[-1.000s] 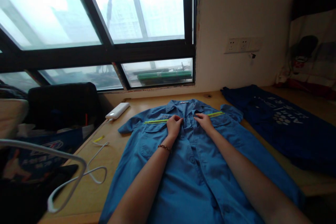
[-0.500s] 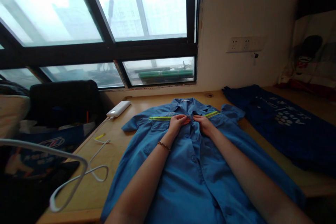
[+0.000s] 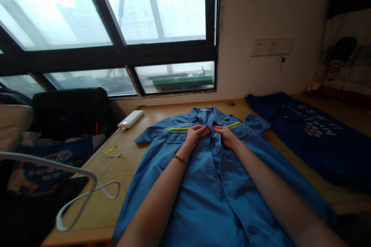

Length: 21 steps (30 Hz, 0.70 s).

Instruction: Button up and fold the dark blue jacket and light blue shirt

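Note:
A blue short-sleeved work shirt (image 3: 199, 185) with yellow-green chest stripes lies face up, its collar toward the wall. My left hand (image 3: 195, 134), with a beaded bracelet at the wrist, pinches one front edge of the shirt just below the collar. Opposite it, my right hand (image 3: 225, 136) pinches the other front edge, a small gap between the two sets of fingertips. Below the hands the button edge (image 3: 213, 173) shows, and the two front panels lie apart toward the hem. Exactly what the fingertips hold at the placket is too small to make out.
The shirt rests on a wooden table (image 3: 87, 210). To the left are a white power bank (image 3: 131, 119) and a looped white cable (image 3: 78, 170). A dark blue printed cloth (image 3: 313, 135) lies at the right. Behind are the window (image 3: 174, 54) and wall sockets (image 3: 272, 47).
Almost nothing differs. Both hands stay at the same spot on the shirt front, with only a very slight shift of the fingers and the view.

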Motion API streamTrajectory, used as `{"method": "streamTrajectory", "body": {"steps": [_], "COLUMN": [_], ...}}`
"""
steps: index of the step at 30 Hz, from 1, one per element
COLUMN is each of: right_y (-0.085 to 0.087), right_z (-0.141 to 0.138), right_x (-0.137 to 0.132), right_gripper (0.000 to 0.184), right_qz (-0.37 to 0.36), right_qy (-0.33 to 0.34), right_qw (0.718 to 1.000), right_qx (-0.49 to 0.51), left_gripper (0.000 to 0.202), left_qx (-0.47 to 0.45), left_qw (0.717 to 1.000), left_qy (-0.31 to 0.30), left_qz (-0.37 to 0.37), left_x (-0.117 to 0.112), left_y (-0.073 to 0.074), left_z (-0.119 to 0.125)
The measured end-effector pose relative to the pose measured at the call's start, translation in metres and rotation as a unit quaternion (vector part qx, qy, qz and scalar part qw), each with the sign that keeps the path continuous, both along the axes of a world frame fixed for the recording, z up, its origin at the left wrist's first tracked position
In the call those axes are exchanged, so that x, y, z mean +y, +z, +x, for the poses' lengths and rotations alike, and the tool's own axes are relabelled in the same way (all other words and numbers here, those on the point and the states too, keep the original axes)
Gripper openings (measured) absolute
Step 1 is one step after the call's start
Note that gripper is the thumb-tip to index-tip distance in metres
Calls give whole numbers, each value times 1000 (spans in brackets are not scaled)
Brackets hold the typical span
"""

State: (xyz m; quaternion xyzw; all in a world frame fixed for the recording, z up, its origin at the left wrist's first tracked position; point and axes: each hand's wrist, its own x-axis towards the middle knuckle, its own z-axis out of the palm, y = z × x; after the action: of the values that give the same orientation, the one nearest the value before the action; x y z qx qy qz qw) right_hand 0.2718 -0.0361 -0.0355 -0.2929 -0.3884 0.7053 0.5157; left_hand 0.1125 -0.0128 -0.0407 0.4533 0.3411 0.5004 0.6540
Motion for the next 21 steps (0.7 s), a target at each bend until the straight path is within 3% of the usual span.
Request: {"method": "streamTrajectory", "body": {"steps": [21], "right_y": [3], "right_z": [-1], "right_x": [-3], "right_gripper": [21], "right_qz": [11], "right_qy": [-27], "right_qw": [998], "right_qx": [-52], "left_gripper": [26], "left_qx": [27], "left_qw": [999], "left_qy": [26], "left_qz": [-9], "left_x": [0], "left_y": [0], "left_z": [2]}}
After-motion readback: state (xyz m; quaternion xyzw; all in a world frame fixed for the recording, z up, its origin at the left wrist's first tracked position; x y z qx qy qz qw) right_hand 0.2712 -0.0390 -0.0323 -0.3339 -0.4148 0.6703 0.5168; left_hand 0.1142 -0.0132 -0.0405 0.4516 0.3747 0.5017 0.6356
